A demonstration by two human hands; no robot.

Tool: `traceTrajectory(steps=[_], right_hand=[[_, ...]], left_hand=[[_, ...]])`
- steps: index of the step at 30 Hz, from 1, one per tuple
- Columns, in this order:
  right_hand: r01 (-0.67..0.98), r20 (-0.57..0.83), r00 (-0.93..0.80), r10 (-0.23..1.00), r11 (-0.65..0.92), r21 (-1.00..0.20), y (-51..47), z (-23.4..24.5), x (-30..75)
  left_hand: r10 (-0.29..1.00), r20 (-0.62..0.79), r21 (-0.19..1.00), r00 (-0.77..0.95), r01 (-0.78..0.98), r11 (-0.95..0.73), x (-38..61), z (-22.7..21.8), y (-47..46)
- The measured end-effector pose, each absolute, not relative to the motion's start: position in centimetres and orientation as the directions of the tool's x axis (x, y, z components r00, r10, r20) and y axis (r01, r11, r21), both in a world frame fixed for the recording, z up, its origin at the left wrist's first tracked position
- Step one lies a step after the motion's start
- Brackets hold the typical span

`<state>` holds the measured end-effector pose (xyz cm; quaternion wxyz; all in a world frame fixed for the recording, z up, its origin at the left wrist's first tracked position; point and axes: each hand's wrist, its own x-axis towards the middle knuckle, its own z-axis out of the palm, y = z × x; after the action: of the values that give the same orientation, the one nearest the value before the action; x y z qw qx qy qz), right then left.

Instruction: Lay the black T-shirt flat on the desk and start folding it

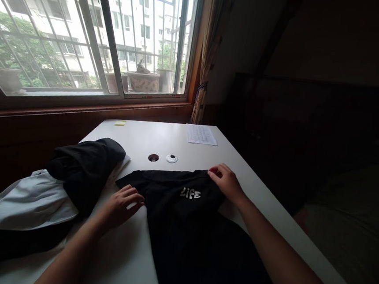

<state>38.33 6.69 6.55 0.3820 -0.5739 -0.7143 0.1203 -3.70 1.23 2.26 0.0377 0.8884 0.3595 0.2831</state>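
A: Where is the black T-shirt [170, 211]?
B: Centre-bottom, flat on the tabletop [163, 139]. Left hand [122, 202] open at its sleeve; right hand [227, 180] pinching its upper edge; a fold apparently in hand.

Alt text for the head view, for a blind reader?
Left hand and right hand touch a black T-shirt lettered LIFE, spread on a white table by a window. Black and white clothes are piled to its left.

the black shirt [182, 229] runs off the near edge; print on the far sheet of paper [201, 134] is too small to read.
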Motion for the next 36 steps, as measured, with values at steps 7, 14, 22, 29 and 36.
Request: traceTrajectory(steps=[7,14,22,29,36], right_hand=[[0.704,0.044,-0.353,0.934,0.296,-0.645,0.3,6.2,38.4],[0.802,0.018,-0.172,0.985,0.150,-0.577,-4.4,4.3,41.5],[0.727,-0.133,-0.031,0.991,-0.069,-0.683,-7.3,2.9,41.1],[0.522,-0.237,-0.192,0.952,-0.106,-0.847,-9.3,4.2,34.5],[0.233,-0.245,-0.383,0.891,-0.163,-0.959,-11.0,4.6,29.4]], left_hand=[[0.688,0.383,0.271,0.616,0.638,-0.721,-3.1,0.4,1.9],[0.810,0.364,0.241,0.459,0.794,-0.558,-4.6,-0.7,2.8],[0.888,0.356,0.165,0.290,0.916,-0.366,-6.4,-1.6,3.3],[0.940,0.269,0.024,0.210,0.974,-0.225,-6.3,-1.0,3.3],[0.967,0.233,0.056,0.097,0.992,-0.113,-6.7,-0.2,2.8]])
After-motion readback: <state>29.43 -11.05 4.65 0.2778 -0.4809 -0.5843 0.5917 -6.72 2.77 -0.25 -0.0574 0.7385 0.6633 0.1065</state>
